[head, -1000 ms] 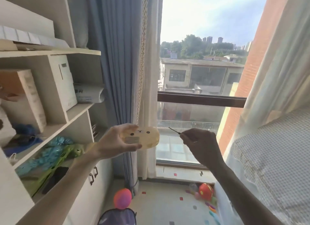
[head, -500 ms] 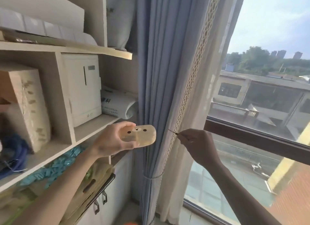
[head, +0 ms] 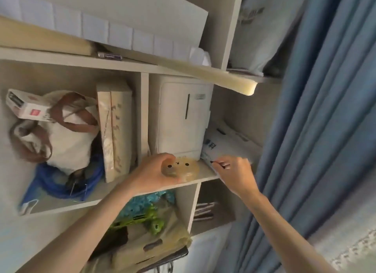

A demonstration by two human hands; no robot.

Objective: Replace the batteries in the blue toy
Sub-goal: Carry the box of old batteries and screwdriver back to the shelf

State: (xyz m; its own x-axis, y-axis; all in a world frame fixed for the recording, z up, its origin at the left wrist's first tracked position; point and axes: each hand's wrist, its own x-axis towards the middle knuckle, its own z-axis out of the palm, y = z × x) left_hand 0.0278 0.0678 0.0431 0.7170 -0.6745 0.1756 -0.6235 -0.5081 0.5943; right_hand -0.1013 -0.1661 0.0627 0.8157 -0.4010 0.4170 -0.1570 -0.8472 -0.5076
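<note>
left hand (head: 151,176) gripping toy (head: 181,168), tool (head: 216,163) mostly hidden

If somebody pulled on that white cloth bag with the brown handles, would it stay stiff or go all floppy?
Probably floppy. The bag is slumped and creased on the shelf, and its handles droop in loose loops. It bulges as if stuffed, so it may feel heavier than it looks. The box resting on top could well slide off if it is tugged.

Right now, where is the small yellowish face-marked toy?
In the head view, the yellowish toy sits lower centre in the left hand, over the shelf edge before the white box.
</note>
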